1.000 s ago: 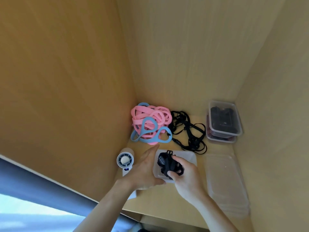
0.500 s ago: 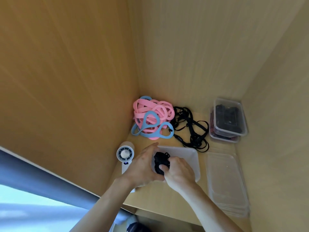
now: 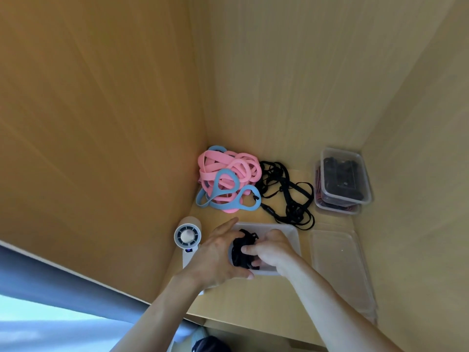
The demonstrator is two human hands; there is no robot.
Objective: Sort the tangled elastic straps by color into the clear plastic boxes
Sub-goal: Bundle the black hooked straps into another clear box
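Your right grip (image 3: 272, 250) is curled round a wadded black elastic strap bundle (image 3: 239, 252), holding it down inside the shallow clear plastic box (image 3: 291, 233). Your left grip (image 3: 215, 255) lies slack over that box's left end, fingers fairly straight and thumb along the near rim, clasping nothing. Both work on the pale wood shelf floor (image 3: 253, 301) of a cubby, closed in by wood-grain walls left, behind and right. Just left of your left grip stands a small white handheld fan (image 3: 187, 236). Beyond both grips, in the back left corner, sits the pink and blue tangle of elastic straps (image 3: 228, 171), with loose thin black straps (image 3: 289, 196) touching its right side. Right of your right grip lies a stack of empty clear plastic trays (image 3: 337, 262); beyond that, two stacked lidded clear boxes (image 3: 342, 179) hold dark contents.
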